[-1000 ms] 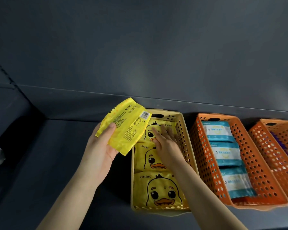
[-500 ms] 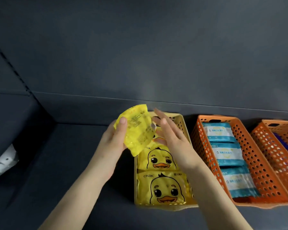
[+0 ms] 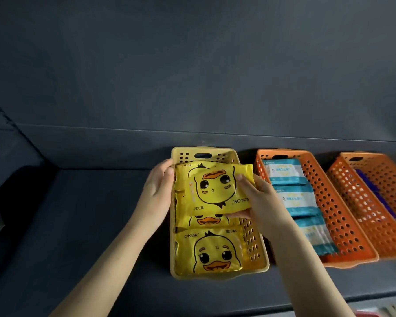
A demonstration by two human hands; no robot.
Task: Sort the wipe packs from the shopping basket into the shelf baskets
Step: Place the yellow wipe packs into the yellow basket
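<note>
Hands share one yellow duck pack (image 3: 217, 188): the left hand (image 3: 157, 193) holds its 9 o'clock edge, and the right hand (image 3: 263, 202) pinches the 3 o'clock edge, thumb on top. The pack hovers tilted over the stacked packs (image 3: 213, 255) in the yellow basket (image 3: 266, 259), duck upside down. Lowered so, its corner may catch the 3 o'clock rim, or it may land reversed against the rest.

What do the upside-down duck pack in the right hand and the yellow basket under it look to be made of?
Duck pack: thin printed plastic film, it seems, glossy; it catches the light and wrinkles at its edges. Yellow basket: rigid moulded plastic, probably, dull satin finish; regular round holes, cut-out handle, smooth rounded rim.
</note>
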